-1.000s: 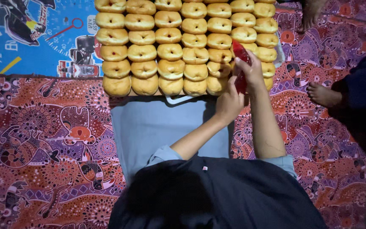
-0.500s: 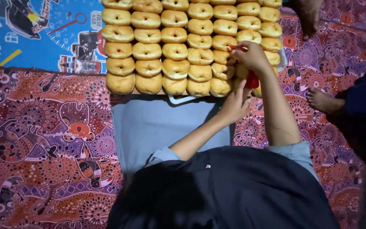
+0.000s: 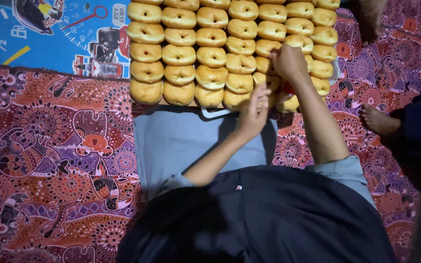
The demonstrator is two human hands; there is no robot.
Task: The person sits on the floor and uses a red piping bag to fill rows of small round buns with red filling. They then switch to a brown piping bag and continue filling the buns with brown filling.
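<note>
Floor mat [image 3: 40, 160]: purple and orange patterned cloth covering most of the view
Blue mat [image 3: 49, 34]: printed sheet at the upper left, beside the buns
Grey cloth [image 3: 181, 141]: plain sheet lying between the person and the tray
Buns [image 3: 210, 48]: many round golden buns with a dimple in the middle, packed in tidy rows at the top centre
Tray [image 3: 215, 113]: only a pale edge shows under the near row of buns
Bare foot [image 3: 378, 122]: another person's, at the right edge, well apart from the buns
Right hand [image 3: 288, 61]: resting on the buns at the right side of the rows, fingers curled over one; how tightly it grips I cannot tell
Left hand [image 3: 254, 112]: at the near edge of the tray, fingers loosely bent, touching a bun in the front row
Red thing [image 3: 288, 89]: a small red piece just under the right wrist, mostly hidden, among the near right buns
</note>
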